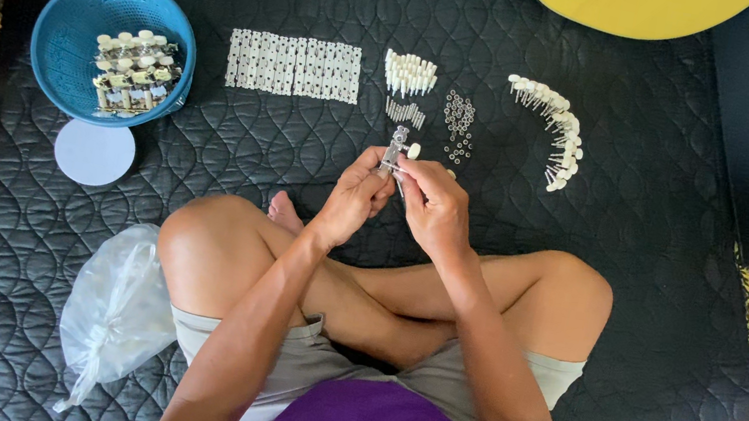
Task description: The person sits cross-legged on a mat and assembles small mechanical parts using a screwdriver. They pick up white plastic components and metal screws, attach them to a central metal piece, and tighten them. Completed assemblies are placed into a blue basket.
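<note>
I sit cross-legged on a black quilted mat (616, 99). Both hands meet in front of my knees around a small metal part with a white knob (400, 147). My left hand (351, 199) grips its lower end. My right hand (434, 208) pinches it from the right side. Just beyond the hands lie a cluster of white pegs (409, 74), a few small metal pins (404, 112) and a scatter of tiny metal rings (457, 125).
A blue basket (72, 18) with several finished metal-and-white pieces stands at the far left, a white round lid (93, 153) beside it. A row of flat white plates (294, 65), a curved line of white-knobbed pegs (555, 129), a clear plastic bag (115, 309) and a yellow object (632, 2) surround me.
</note>
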